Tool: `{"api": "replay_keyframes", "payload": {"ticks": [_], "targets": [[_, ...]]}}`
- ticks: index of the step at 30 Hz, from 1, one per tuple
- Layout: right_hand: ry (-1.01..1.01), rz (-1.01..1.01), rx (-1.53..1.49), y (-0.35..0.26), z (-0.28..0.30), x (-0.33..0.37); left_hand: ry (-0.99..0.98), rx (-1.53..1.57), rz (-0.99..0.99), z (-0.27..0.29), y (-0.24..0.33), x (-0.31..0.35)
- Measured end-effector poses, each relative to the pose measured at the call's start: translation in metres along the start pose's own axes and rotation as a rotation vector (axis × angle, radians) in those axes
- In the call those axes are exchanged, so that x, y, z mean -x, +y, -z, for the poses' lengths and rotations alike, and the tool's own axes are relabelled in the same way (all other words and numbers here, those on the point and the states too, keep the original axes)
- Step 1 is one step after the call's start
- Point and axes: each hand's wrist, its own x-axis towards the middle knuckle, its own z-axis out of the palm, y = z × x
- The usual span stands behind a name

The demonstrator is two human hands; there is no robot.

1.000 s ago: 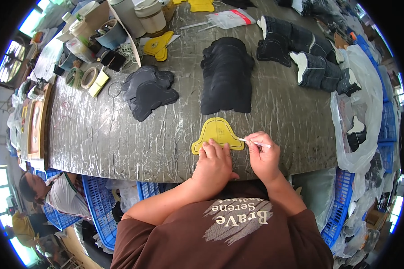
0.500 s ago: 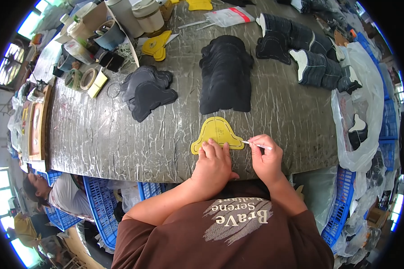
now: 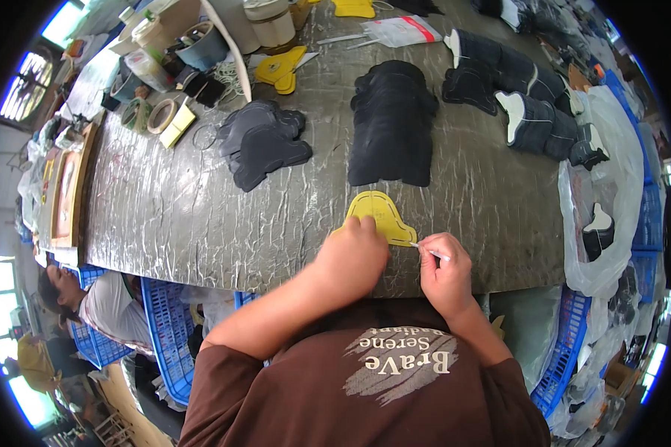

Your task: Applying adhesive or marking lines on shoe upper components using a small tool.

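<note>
Right grip (image 3: 447,268): closed in a fingertip pinch on 1 slim white pen (image 3: 441,257); tip at the right corner of the yellow template (image 3: 380,212). Left grip (image 3: 354,253): blurred, fingers bunched over the template's left side; can't tell if I'm pinching or just pressing. Template x1, flat on the surface (image 3: 492,201) in front of me, dark dashed line along its edge; any writing on it too faint to read.

My brown shirt (image 3: 291,395): pale lettering (image 3: 402,357) on the chest, 3 lines, upside down from here.

Just beyond the template: 1 long overlapping stack of black pieces (image 3: 392,127). Left of it, 1 smaller black pile (image 3: 268,149), piece count unclear. Beyond that pile, more yellow pieces (image 3: 279,71), 2 tape rolls (image 3: 162,117), 1 pale yellow pad (image 3: 177,128), 1 blue-grey cup (image 3: 203,46).

Far side: 1 clear packet (image 3: 402,31) with a red band, print unreadable. Right: white-edged dark stacks (image 3: 537,123), overlapping, can't count. Right edge: 1 clear plastic bag (image 3: 619,171).
</note>
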Motion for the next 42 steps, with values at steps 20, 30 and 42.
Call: {"api": "replay_keyframes", "payload": {"ticks": [20,30,42], "targets": [[-0.221,0.158,-0.247,-0.033,-0.061,-0.039,0.059,0.641,-0.026,0.007,-0.076,-0.040],[-0.249,0.140,-0.233,-0.029,-0.056,-0.035,0.049,0.675,-0.027,0.002,-0.078,-0.044],[-0.169,-0.095,-0.282,-0.007,-0.036,-0.031,0.008,0.712,0.008,0.009,-0.074,-0.039]]}}
